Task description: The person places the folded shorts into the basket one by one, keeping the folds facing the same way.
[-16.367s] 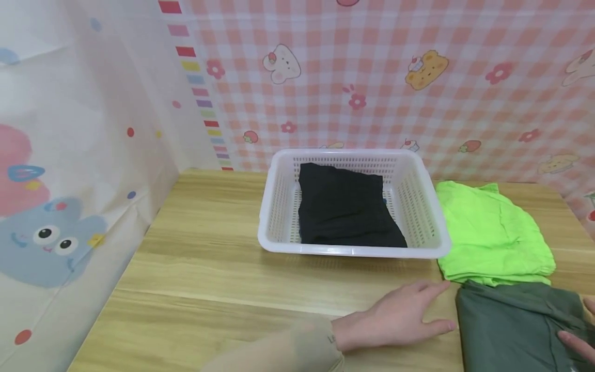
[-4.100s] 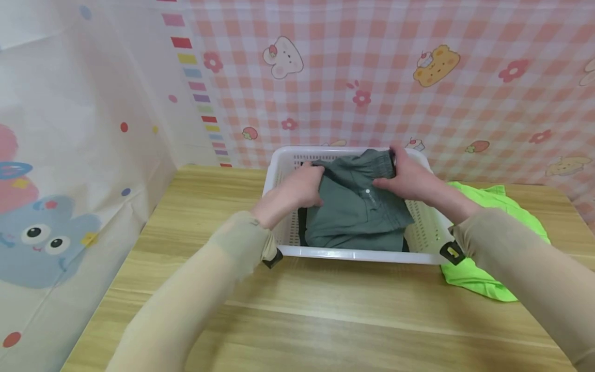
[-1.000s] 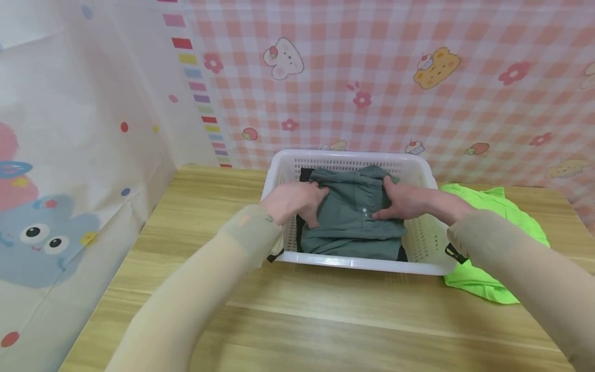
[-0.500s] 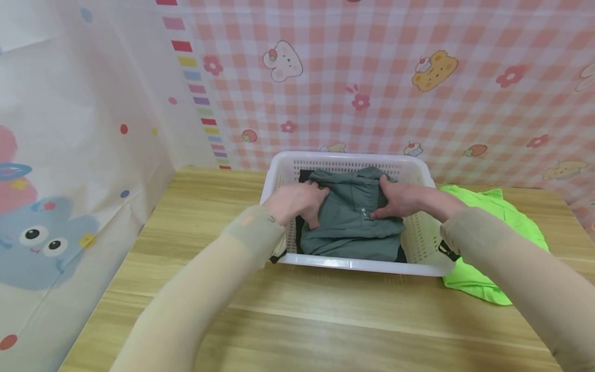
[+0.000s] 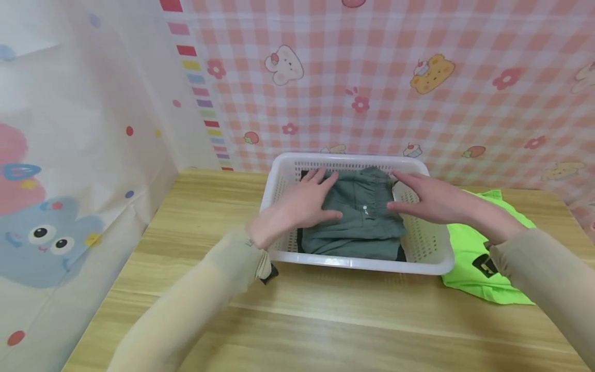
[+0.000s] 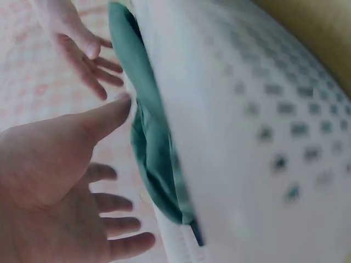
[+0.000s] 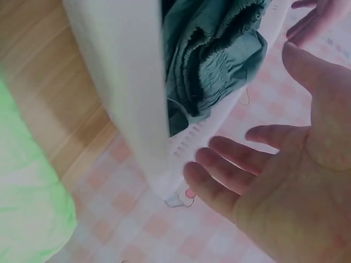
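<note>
Dark green folded shorts (image 5: pixel 358 227) with a gathered waistband and a white drawstring tip lie in the white plastic basket (image 5: pixel 353 263). Beneath them, edges of a black garment (image 5: pixel 402 253) peek out. My left hand (image 5: pixel 302 204) hovers over the left part of the shorts, fingers spread. On the other side my right hand (image 5: pixel 432 199) is above the basket's right part, fingers straight and thumb apart. Both wrist views show the palms bare, with a gap between the hands and the green cloth (image 6: pixel 153 148).
Neon green clothing (image 5: pixel 474 263) lies on the wooden table (image 5: pixel 325 320) to the basket's right, partly under my right forearm. A pink checked cloth (image 5: pixel 353 77) hangs behind the table, and a white printed sheet (image 5: pixel 83 155) hangs at the left.
The green shorts went from the table's right side into the basket, on top of the black garment. In the last half second both hands have let go and lifted; the right moved rightward.
</note>
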`<state>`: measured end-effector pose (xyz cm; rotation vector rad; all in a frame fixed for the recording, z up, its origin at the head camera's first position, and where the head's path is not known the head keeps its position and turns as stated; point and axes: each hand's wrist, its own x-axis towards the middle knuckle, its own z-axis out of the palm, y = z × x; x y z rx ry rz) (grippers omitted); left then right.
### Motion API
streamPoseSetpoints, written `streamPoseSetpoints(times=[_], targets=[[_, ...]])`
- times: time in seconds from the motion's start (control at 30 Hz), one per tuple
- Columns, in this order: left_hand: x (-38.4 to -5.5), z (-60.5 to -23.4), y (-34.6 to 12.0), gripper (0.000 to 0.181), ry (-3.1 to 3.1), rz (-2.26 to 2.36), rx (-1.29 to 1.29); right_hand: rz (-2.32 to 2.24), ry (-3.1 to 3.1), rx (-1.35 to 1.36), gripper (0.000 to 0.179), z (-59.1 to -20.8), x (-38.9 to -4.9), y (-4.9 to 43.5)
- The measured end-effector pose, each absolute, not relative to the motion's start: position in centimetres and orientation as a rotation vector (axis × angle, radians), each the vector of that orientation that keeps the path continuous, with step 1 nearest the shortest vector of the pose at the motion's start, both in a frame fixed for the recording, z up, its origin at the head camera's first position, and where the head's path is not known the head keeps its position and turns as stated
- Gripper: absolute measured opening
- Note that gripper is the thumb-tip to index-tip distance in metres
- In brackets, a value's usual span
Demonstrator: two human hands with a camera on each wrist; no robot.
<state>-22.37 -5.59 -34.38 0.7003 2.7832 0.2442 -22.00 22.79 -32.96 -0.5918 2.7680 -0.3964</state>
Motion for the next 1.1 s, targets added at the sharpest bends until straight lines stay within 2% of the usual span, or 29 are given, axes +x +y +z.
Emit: streamPoseSetpoints(times=[0.53,0.8,1.1], targets=[[-17.2,-36.3,-1.2,0.085,2.886,0.744,0.87,-0.578,2.992,-0.492,0.087,-35.1,-17.0,28.3],[-15.9,-37.0,1.0,0.081,2.873,0.977,0.932,-0.638,3.073,-0.446,0.084,-36.2,-15.3,31.3],[-14.8,-37.3,2.9,0.077,2.84,1.03,0.976,-0.674,3.076,-0.367,0.083,-37.3,-13.9,33.9]])
